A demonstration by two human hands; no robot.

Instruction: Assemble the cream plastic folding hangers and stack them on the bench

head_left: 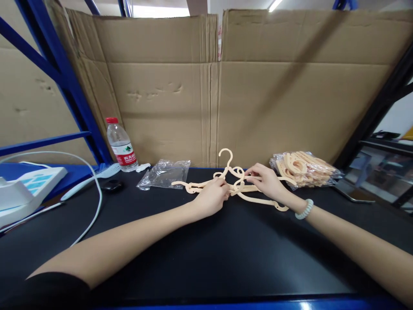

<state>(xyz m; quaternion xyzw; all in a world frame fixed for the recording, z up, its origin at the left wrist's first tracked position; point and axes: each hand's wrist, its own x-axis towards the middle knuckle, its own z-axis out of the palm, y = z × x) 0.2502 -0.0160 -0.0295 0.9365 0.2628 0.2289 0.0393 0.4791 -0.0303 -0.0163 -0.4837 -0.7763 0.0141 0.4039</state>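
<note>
Several cream plastic hangers (258, 199) lie overlapped near the back of the black table, and one hook (226, 151) sticks up above the rest. My left hand (211, 196) is closed on the hangers at their middle, its fingertips partly hidden among the arms. Just to the right, my right hand (266, 181) pinches a hanger between thumb and fingers, close to the hooks. A pale coiled band (304, 209) circles my right wrist. Which hanger each hand grips is hard to separate in the overlap.
A clear bag of folded cream hangers (306, 168) lies at the back right, beside a flat dark device (355, 196). At the left are a crumpled clear bag (166, 174), a water bottle (121, 146), a white brush (88, 181), a cable (100, 196) and a white box (32, 189). Cardboard (161, 99) walls the back.
</note>
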